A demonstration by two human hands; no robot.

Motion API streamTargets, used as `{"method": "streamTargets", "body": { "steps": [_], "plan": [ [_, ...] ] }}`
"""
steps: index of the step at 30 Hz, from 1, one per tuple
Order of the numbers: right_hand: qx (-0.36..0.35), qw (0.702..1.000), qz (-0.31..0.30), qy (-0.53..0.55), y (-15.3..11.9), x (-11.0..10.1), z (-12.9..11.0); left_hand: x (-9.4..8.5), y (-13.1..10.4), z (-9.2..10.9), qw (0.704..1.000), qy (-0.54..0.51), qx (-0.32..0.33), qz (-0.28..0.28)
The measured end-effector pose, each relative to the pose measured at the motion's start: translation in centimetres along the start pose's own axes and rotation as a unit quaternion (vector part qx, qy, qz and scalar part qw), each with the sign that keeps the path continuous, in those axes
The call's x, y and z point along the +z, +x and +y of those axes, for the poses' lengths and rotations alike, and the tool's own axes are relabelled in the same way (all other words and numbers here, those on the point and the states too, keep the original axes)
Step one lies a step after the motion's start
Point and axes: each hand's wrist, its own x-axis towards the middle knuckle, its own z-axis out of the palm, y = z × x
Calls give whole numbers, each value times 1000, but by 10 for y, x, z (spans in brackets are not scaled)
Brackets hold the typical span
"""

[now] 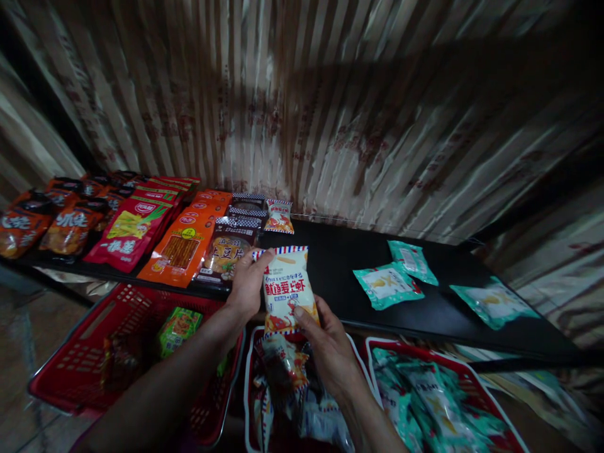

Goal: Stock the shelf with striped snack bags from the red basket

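A white snack bag (284,290) with red lettering and striped ends is held between both hands at the shelf's front edge. My left hand (248,281) grips its upper left corner, thumb on top. My right hand (329,333) pinches its lower right side, thumb across the front. Behind it, a similar small bag (279,217) rests on the black shelf (325,251). Just left of my left hand lie dark potato chip bags (231,244). Below my hands, a white-rimmed basket (248,390) holds more striped-end bags.
Orange snack packs (186,236), pink bags (129,229) and orange-black bags (73,226) fill the shelf's left. Several teal bags (387,284) lie on its right. A red basket (70,358) stands lower left; another basket (495,402) holds teal bags. A striped curtain (330,113) hangs behind.
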Motion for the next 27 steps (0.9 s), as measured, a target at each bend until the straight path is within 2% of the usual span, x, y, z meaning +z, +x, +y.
{"method": "streamTargets", "body": {
  "steps": [3,7,14,19,27],
  "plan": [
    [-12,1000,17,14,1,0,-2,0,-3,0,999,8,-11,-48],
    [-48,996,70,34,5,-3,-9,0,-11,-5,990,59,-61,-113],
    [-102,980,149,84,11,-10,-25,5,-25,-15,952,153,-130,-230],
    [-89,983,144,70,11,-15,-29,5,-27,-24,951,152,-150,-224],
    [-75,987,107,90,6,-17,-27,9,-27,-25,961,146,-122,-200]
  ]
}}
